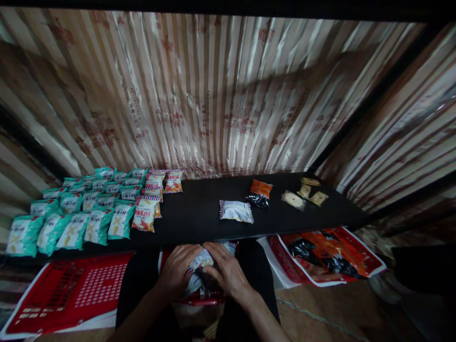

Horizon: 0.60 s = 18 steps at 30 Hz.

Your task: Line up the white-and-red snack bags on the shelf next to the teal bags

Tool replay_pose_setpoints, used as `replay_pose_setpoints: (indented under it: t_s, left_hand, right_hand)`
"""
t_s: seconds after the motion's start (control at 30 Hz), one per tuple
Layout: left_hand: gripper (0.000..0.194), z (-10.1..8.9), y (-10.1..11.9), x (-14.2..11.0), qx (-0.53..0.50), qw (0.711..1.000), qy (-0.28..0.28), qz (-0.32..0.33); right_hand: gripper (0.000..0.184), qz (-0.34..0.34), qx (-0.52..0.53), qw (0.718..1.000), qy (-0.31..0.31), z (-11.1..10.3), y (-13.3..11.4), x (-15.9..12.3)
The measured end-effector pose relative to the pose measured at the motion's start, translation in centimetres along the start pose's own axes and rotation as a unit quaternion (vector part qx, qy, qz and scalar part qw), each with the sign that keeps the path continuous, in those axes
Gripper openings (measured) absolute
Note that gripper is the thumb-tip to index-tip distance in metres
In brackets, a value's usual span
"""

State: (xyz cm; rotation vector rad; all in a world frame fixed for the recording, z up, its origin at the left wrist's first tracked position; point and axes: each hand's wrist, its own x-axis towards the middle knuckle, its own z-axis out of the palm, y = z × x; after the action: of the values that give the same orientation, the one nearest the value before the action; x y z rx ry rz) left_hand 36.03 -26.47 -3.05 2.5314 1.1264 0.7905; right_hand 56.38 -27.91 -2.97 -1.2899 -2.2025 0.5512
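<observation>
My left hand [179,267] and my right hand [228,271] come together low in the middle, at the front edge of the black shelf. Between them is a white snack bag [202,259], gripped from both sides and partly covered by my fingers. Under it, more white snack bags [194,283] lie in a red basket [204,301] between my knees. On the shelf ahead lies one white-and-blue snack bag [236,212], back face up. An orange-and-black bag [260,194] sits just behind it.
Teal snack bags [74,230] stand in rows at the left of the shelf [199,204], beside several red-and-white bags [144,213]. Small wrapped snacks [305,191] lie at the right. A red basket [103,285] is at left; another basket [374,259] holds orange-and-black bags. Striped curtain [213,95] hangs behind.
</observation>
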Motion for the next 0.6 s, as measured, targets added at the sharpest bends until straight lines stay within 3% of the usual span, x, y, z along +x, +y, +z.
replay_pose_setpoints:
  t_s: [0.33,0.6]
  left_hand:
    - [0.038,-1.7,0.6,1.5,-0.134,0.976,-0.059,-0.164]
    - [0.041,-2.5,0.4,2.3,-0.260,0.934,-0.070,-0.233]
  right_hand:
    - [0.036,0.092,0.102,0.990,0.025,0.5,-0.5,-0.1]
    - [0.037,0.163,0.252,0.953,0.041,1.2,-0.2,-0.4]
